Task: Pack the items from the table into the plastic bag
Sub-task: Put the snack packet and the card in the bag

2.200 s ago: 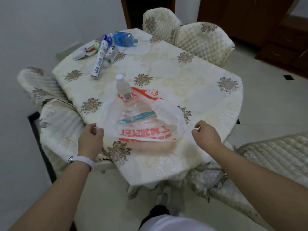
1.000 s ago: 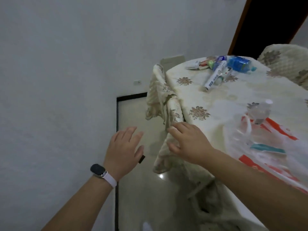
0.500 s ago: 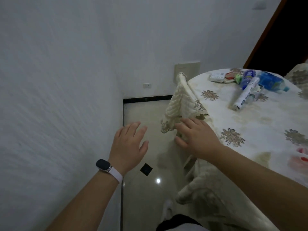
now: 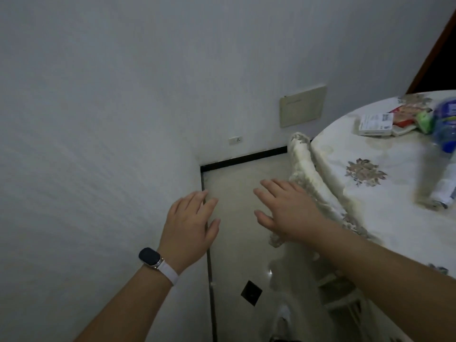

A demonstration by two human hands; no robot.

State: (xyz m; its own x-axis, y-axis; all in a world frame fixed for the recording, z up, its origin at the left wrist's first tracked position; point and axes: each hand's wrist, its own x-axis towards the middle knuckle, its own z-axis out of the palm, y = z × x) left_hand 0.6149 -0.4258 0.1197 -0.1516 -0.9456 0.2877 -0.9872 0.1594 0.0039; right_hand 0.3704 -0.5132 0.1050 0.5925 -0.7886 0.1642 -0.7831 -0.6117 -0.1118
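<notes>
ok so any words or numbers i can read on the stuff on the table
No text reads clearly.
Flat white cardboard box: dark print, too blurred.
Blue plastic bottle: white label letters, blurred, cut off.
Red and white packet: print too small.
Beige wall panel: faint marks, unreadable.

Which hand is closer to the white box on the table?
Right. The right hand is by the chair cover, off the table, down-left of the white box; the left hand is farther left, near the wall.
</notes>
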